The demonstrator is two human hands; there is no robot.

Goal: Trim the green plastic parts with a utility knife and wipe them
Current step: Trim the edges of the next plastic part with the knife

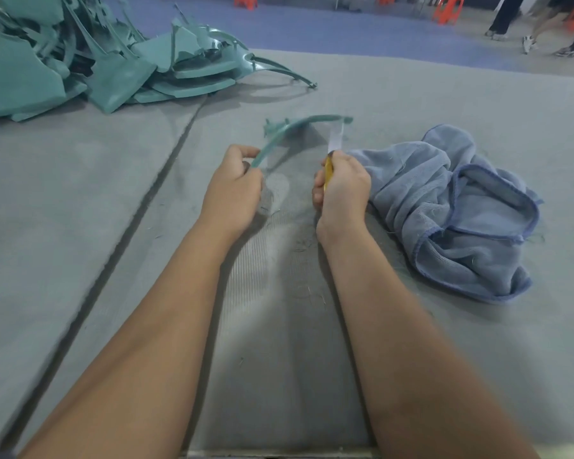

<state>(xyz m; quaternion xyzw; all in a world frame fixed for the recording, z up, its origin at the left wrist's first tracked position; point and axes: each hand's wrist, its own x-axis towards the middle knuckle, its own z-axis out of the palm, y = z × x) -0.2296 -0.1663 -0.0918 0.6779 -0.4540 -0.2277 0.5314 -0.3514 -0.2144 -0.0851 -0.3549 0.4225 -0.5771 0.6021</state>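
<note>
Both bare forearms reach forward from the near edge over the desk (80, 200), a wide surface covered in grey felt-like cloth with a dark seam running diagonally across its left half.

At the far left corner of the desk lies a big heap of green plastic parts (90, 58), flat panels and thin curved strips stacked loosely over one another, with one long arc trailing off to the right of the heap.

To the right of the hands, a crumpled blue towel (461, 207) lies on the desk, just beside the right hand.

Left hand (234, 190): its grip is curled and pinching the near end of a curved green strip (299, 125), which arches up and away to the right, lifted off the desk. The strip has a small jagged piece near its top left bend.

Right hand (343, 190): its grip is wrapped tightly round the yellow handle of the utility knife (328, 167), held upright. The pale blade (336, 135) points away from the person, and its tip meets the far right end of the green strip; the frame is blurred there, so exact contact cannot be told.

Thin green shavings (307, 293) are scattered on the cloth between and below the wrists.

Beyond the desk, orange stools (448, 9) stand on a blue floor, and legs of people show at the top right.
</note>
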